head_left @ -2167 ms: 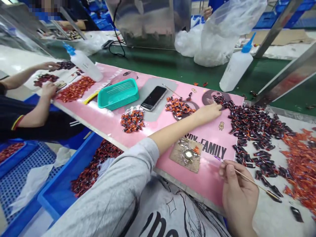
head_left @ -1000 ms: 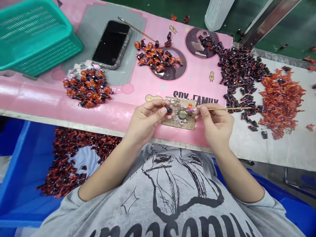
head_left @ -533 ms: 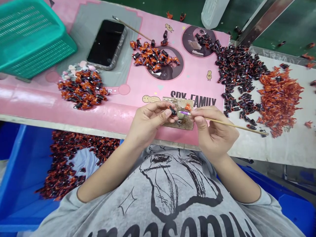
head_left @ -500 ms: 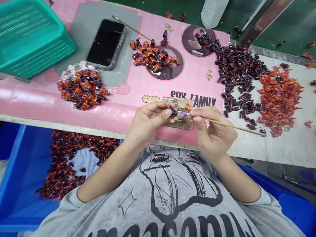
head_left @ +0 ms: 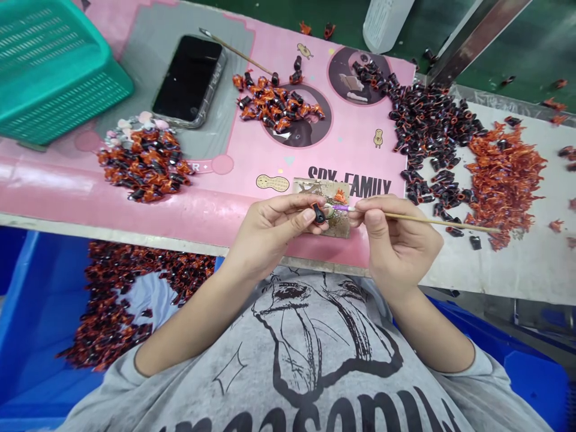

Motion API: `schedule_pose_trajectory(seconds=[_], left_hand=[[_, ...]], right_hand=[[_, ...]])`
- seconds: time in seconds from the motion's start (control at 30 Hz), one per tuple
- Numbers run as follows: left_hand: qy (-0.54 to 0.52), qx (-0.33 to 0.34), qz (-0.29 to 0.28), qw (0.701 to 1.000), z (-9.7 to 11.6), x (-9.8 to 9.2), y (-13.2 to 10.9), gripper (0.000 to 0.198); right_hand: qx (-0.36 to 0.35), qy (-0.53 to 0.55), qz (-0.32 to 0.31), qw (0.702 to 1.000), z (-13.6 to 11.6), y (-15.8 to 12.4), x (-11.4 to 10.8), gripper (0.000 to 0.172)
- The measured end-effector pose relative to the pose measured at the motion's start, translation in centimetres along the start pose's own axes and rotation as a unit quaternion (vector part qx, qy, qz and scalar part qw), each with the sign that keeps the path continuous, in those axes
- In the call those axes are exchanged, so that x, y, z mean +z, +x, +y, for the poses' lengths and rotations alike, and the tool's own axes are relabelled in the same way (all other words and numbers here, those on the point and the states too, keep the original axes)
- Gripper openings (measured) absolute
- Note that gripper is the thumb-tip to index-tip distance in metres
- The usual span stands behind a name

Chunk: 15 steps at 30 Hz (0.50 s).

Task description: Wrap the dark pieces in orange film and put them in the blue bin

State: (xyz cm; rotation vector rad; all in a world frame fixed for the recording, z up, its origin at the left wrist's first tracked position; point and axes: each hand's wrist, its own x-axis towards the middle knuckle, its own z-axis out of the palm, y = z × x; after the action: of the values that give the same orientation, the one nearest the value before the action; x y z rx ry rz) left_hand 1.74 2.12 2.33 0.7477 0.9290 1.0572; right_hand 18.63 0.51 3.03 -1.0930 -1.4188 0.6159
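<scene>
Between the thumb and fingers of my left hand [head_left: 281, 225] is a small black, orange-rimmed plastic piece [head_left: 318, 213]. My right hand [head_left: 398, 243] pinches a thin wooden-handled brush [head_left: 432, 221] near its purple front end. The brush tip points left at the black piece; I cannot tell whether they touch. Below the hands lies a small brown board [head_left: 339, 227] with a wet, glossy patch. A small orange piece [head_left: 341, 195] rests at its upper edge.
Black pieces [head_left: 425, 120] and orange pieces [head_left: 504, 174] are piled at the right. Joined orange-black pieces lie in two heaps [head_left: 144, 165] further left. A phone [head_left: 189, 81], a second brush [head_left: 234, 50] and a green basket [head_left: 67, 114] stand beyond. A blue bin [head_left: 40, 336] sits below.
My right hand has drawn slightly right with the brush, whose handle now lies flatter. The black piece has turned a little in my left fingers. The whole view has shifted slightly.
</scene>
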Motion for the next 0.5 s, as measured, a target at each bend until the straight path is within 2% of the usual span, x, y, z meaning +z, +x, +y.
schedule_pose_trajectory(seconds=[0.17,0.5], left_hand=[[-0.002,-0.001,-0.002,1.0,0.01,0.3,-0.17,0.022],[-0.007,-0.008,0.012,1.0,-0.06,0.68,-0.31,0.025]], right_hand=[[0.038,0.022,0.013,0.999,-0.24,0.1,0.2,0.014],[0.056,0.039,0.012,0.998,0.23,-0.06,0.23,0.017]])
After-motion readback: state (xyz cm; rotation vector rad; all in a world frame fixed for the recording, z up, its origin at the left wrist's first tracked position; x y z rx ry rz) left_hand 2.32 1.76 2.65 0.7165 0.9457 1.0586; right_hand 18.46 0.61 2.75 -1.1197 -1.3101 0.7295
